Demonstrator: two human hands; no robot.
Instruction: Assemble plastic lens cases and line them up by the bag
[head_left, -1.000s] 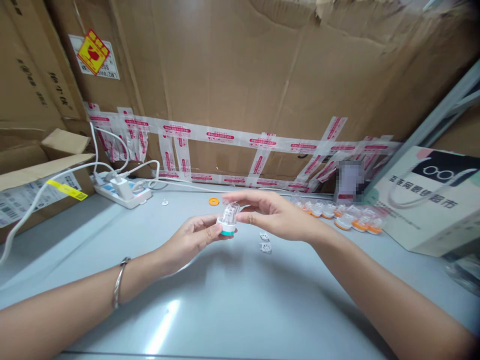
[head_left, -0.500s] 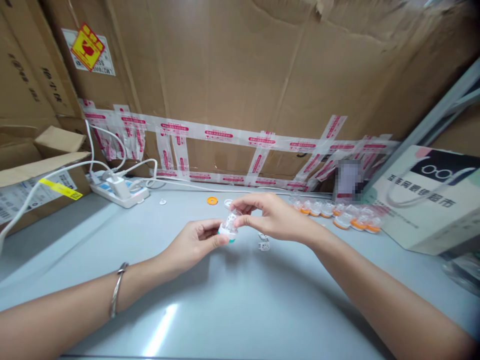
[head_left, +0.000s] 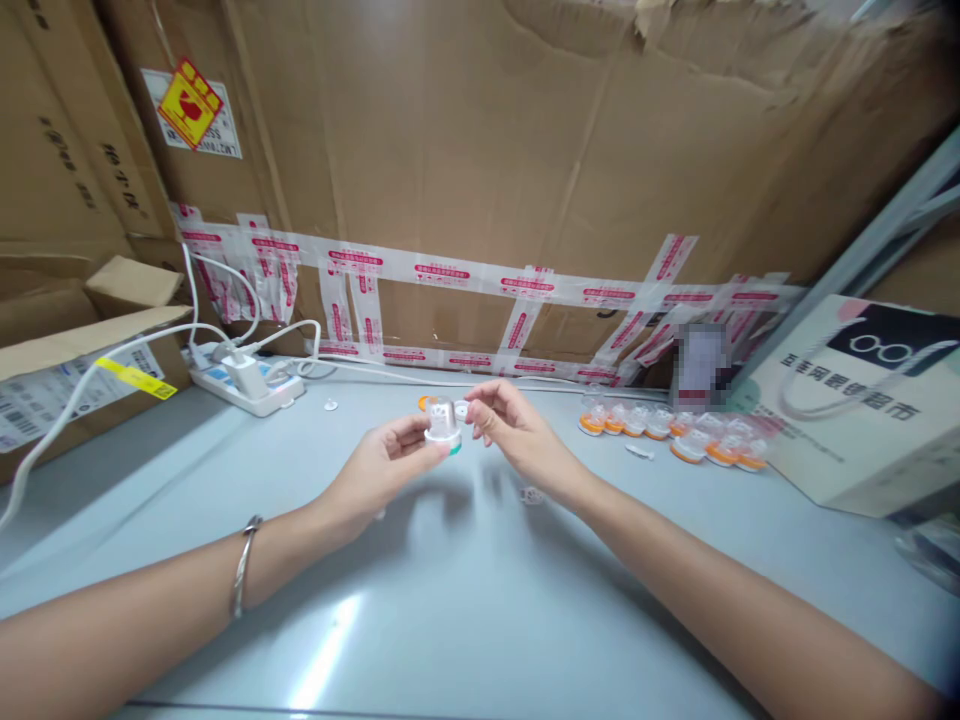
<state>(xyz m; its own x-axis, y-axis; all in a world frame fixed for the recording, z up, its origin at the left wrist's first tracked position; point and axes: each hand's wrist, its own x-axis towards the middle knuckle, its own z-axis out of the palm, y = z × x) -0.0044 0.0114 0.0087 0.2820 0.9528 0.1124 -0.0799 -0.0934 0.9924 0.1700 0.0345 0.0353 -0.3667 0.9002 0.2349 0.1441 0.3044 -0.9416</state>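
My left hand (head_left: 397,455) pinches a small clear-domed plastic container (head_left: 444,425) with a white collar and a green base. It is held upright above the table, and I cannot make out what is inside the dome. Just to its right is my right hand (head_left: 510,425), its fingers loosely curled and apart, with nothing visible between them. A white ring (head_left: 461,410) lies behind, close to the right fingertips. An orange ring (head_left: 426,402) is partly hidden by the dome. Below the right hand lies a white slotted part (head_left: 532,496).
Several clear-domed pieces with orange bases (head_left: 686,450) stand at the back right, near a paper bag (head_left: 847,400). A white power strip (head_left: 251,390) with cables sits at the back left beside an opened carton (head_left: 90,375). A large cardboard box (head_left: 450,150) walls off the back.
My right hand has come off the clear dome and moved slightly right. My left hand has raised the domed container slightly and moved it left, in front of the orange ring.
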